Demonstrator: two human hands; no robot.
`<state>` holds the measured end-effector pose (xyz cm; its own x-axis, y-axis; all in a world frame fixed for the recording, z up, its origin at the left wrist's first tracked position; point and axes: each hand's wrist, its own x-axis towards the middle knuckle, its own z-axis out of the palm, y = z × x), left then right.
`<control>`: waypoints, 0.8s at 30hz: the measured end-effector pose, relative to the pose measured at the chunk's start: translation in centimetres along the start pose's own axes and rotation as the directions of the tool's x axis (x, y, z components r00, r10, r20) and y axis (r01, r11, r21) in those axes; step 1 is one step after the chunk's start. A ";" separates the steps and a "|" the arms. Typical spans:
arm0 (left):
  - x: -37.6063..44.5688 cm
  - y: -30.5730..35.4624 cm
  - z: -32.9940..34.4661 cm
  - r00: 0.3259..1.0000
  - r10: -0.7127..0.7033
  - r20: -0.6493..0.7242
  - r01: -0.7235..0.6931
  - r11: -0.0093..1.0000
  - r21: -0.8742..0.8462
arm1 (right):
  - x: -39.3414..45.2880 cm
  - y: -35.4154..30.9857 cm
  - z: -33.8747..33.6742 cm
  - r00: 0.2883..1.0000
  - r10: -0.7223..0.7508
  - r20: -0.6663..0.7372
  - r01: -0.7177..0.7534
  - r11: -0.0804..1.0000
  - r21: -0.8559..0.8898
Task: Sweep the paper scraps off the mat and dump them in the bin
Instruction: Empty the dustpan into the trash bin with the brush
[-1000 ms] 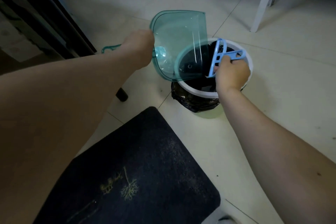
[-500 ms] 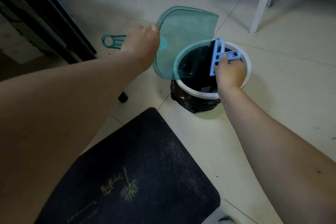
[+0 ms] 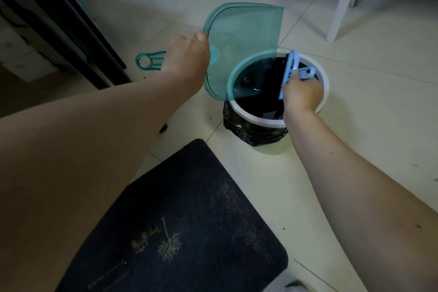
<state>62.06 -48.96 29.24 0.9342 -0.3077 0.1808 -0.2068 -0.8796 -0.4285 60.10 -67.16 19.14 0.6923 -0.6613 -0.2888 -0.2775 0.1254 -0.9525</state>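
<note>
From the head camera, the left hand (image 3: pixel 187 54) grips the handle of the teal dustpan (image 3: pixel 244 47), which is tilted with its lower edge over the white bin (image 3: pixel 324 83). The right hand (image 3: pixel 302 92) is curled around a small blue brush (image 3: pixel 290 71) above the bin's black liner. The dark mat (image 3: pixel 189 208) lies on the tiled floor near the bin.

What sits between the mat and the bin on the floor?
Head view: bare floor tile only. The mat stops short of the bin; the bin's black liner hangs toward the gap. No scraps show there.
</note>
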 end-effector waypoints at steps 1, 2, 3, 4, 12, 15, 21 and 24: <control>0.0 0.0 0.0 1.000 -0.012 -0.002 0.012 1.000 -0.012 | 0.0 0.0 0.1 1.000 0.007 0.025 -0.007 1.000 -0.004; 0.0 0.1 0.1 1.000 -0.024 0.002 0.024 0.999 -0.033 | 0.0 0.1 0.1 0.999 0.008 0.037 -0.008 1.000 -0.011; 0.0 0.1 0.2 0.999 -0.041 0.014 0.041 0.997 -0.061 | 0.0 0.2 0.1 1.000 0.001 0.028 0.000 1.000 -0.008; -0.1 0.2 0.3 0.997 -0.063 0.037 0.067 0.992 -0.105 | 0.0 0.1 0.1 1.000 -0.003 0.013 0.003 1.000 0.009; -0.7 -1.1 2.3 0.907 -0.272 0.322 0.401 0.791 -0.462 | -2.2 -1.0 0.2 0.985 -0.153 -0.079 0.164 0.973 0.159; -1.8 -2.0 2.9 0.859 -0.305 0.412 0.499 0.676 -0.541 | -3.4 -1.7 0.5 0.981 -0.189 -0.045 0.194 0.965 0.179; -4.8 -3.7 3.7 0.777 -0.345 0.527 0.630 0.416 -0.656 | -6.0 -2.6 1.9 0.960 -0.275 0.049 0.265 0.953 0.150; -6.8 -5.4 4.1 0.744 -0.364 0.560 0.667 0.367 -0.648 | -7.4 -2.9 2.8 0.936 -0.332 0.113 0.326 0.942 0.076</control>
<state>58.04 -40.67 26.64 0.9334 0.2941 -0.2055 0.3587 -0.7633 0.5373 57.64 -60.52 23.76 0.8156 -0.5776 0.0354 0.0143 -0.0410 -0.9991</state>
